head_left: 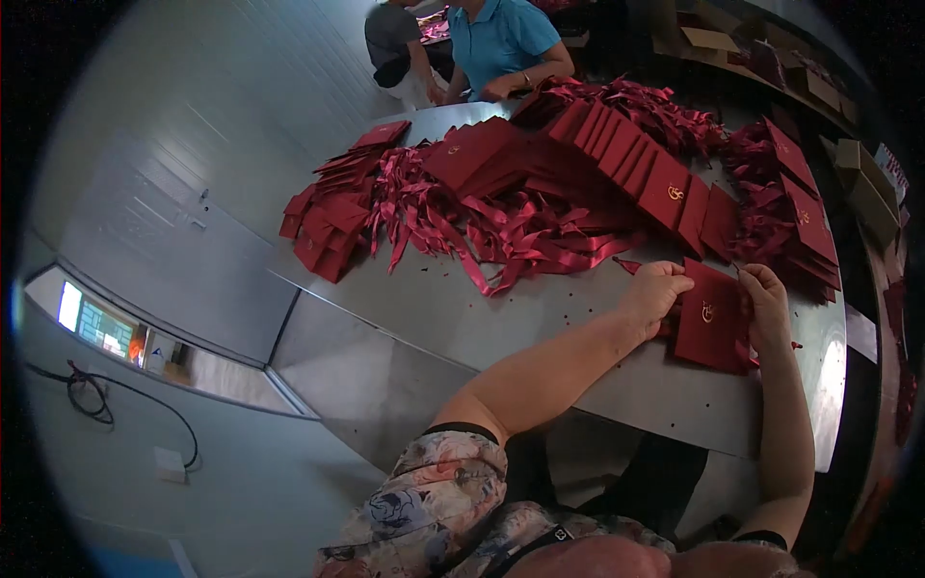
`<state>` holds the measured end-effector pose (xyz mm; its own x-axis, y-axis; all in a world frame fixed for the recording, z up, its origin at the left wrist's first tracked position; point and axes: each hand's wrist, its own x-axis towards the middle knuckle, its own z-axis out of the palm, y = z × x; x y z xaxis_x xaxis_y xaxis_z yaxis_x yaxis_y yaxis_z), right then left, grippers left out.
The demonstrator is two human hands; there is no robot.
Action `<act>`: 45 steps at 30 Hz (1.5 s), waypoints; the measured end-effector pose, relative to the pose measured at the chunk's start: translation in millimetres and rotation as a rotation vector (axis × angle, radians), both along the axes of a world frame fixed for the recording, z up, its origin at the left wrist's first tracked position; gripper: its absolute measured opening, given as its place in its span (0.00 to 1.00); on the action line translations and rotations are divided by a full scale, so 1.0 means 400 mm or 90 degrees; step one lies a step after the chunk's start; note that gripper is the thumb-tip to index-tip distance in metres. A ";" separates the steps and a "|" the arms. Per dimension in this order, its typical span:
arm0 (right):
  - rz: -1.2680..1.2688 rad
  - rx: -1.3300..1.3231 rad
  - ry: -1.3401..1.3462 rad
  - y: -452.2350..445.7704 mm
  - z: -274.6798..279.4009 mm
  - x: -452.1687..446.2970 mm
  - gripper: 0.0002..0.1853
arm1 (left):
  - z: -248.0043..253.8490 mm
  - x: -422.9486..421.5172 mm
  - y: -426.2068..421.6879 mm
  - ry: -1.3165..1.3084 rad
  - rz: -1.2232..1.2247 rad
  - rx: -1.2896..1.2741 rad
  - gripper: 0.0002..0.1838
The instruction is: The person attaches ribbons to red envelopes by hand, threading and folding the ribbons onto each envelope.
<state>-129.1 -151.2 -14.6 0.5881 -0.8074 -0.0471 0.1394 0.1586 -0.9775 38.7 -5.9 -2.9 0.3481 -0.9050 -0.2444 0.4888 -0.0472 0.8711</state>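
In front of me a flat dark-red gift bag (710,323) with a gold emblem stands tilted over the metal table. My left hand (658,297) is closed at its upper left edge, thumb and fingers pinched together. A bit of red ribbon (628,265) sticks out by the left knuckles. At the upper right corner, the fingers of my right hand (764,301) are pinched together, with a small dark tip showing above them. What exactly lies between the right fingertips is too small to make out. More red material shows partly under the bag.
Rows of similar red bags (665,188) with tangled red ribbons (525,236) cover the far side of the metal table (434,313). Another stack (809,226) lies at the right. Two people (501,43) are across the table. Cardboard boxes (865,188) stand on the right.
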 end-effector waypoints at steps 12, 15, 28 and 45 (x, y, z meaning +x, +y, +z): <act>0.015 -0.007 -0.008 -0.002 0.002 -0.006 0.02 | -0.012 0.000 -0.011 0.009 0.004 0.007 0.07; 0.012 -0.010 0.010 -0.012 -0.011 -0.002 0.02 | -0.015 0.002 -0.013 0.014 0.024 0.007 0.07; -0.017 -0.054 0.038 -0.004 -0.015 0.003 0.03 | -0.045 0.002 -0.024 0.027 0.038 0.005 0.07; 0.020 -0.551 0.164 0.122 0.056 0.017 0.07 | 0.035 0.019 -0.001 0.061 0.062 0.042 0.09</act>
<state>-122.2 -102.2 7.7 0.6663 -0.6048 0.4362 -0.0920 -0.6471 -0.7568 46.1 -6.5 11.0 0.4062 -0.8487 -0.3387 0.5742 -0.0513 0.8171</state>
